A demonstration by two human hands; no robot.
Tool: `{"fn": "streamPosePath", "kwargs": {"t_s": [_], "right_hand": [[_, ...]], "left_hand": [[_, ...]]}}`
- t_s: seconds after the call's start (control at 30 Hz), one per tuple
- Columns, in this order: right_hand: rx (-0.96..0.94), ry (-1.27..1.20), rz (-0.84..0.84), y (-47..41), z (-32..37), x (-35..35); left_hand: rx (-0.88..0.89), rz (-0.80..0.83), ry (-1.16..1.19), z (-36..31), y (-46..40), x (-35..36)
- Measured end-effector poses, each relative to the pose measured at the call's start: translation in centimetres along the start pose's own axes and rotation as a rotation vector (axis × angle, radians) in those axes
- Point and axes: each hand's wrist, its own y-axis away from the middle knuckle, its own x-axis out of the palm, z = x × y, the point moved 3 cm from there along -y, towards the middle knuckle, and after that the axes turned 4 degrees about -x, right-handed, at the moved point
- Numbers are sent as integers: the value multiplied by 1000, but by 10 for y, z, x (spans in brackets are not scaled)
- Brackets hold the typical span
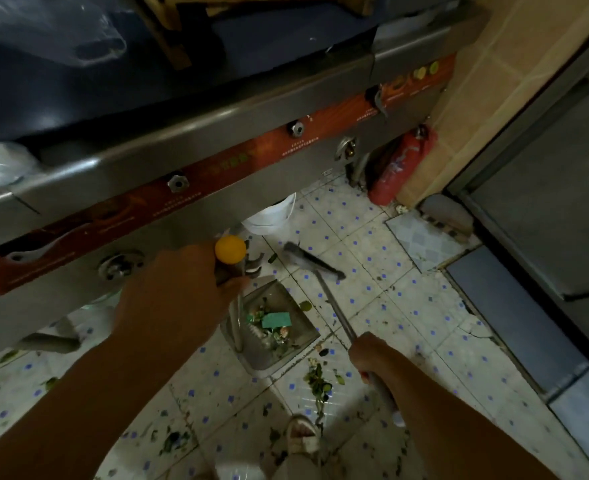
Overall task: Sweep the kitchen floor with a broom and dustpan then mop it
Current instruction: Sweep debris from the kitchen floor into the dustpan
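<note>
A: Item, nearest: foot (301,433), scraps (319,381) just beyond it. Risk?
B: Treading them flat.
A: Hands?
B: Well apart. Right hand (372,355) clamped on broom (312,263) handle; left hand (178,289) clamped on dustpan (274,327) handle, yellow-capped.
A: Dustpan?
B: On the floor (390,306), loaded. Tilt spills it.
A: Farthest?
B: Broom head near bucket (272,216); may flick debris under the stove (182,161).
</note>
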Motion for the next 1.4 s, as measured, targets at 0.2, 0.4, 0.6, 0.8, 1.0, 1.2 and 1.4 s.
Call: {"fn": "streamPosePath", "kwargs": {"t_s": [0.2, 0.4, 0.6, 0.8, 1.0, 1.2, 1.4], "right_hand": [[-46, 48, 101, 95, -9, 72], [91, 8, 27, 151, -9, 101], [55, -123, -109, 141, 17, 102], [21, -228, -202, 69, 74, 78], [18, -30, -183, 29, 73, 99], [31, 93, -140, 73, -7, 132], [75, 42, -79, 144, -54, 118]], "left_hand": [[184, -59, 61, 40, 55, -35], [232, -74, 93, 80, 81, -56], [197, -42, 71, 107, 85, -61], [182, -43, 70, 124, 75, -48], [163, -46, 58, 120, 70, -27], [196, -33, 19, 113, 83, -31], [201, -51, 16, 98, 102, -37]]}}
